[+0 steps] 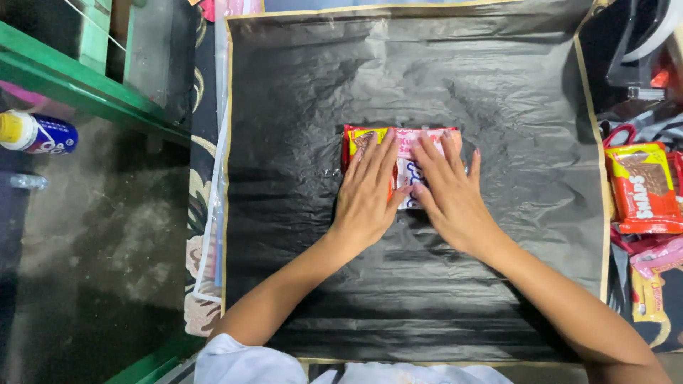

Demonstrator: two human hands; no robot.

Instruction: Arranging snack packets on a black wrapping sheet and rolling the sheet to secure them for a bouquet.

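A flat bundle of snack packets [404,144], red, yellow and pink, lies in the middle of a large black plastic sheet [299,107]. My left hand [366,192] presses flat on the bundle's left half, fingers spread and pointing away from me. My right hand [448,188] lies flat on the right half, its fingers touching those of the left hand. Both palms rest on the packets and cover most of them.
More snack packets [644,186], red, yellow and pink, are piled at the right edge. A blue and white bottle with a yellow cap [37,133] lies at far left beside a green frame [78,82]. The sheet has a tan border [226,213].
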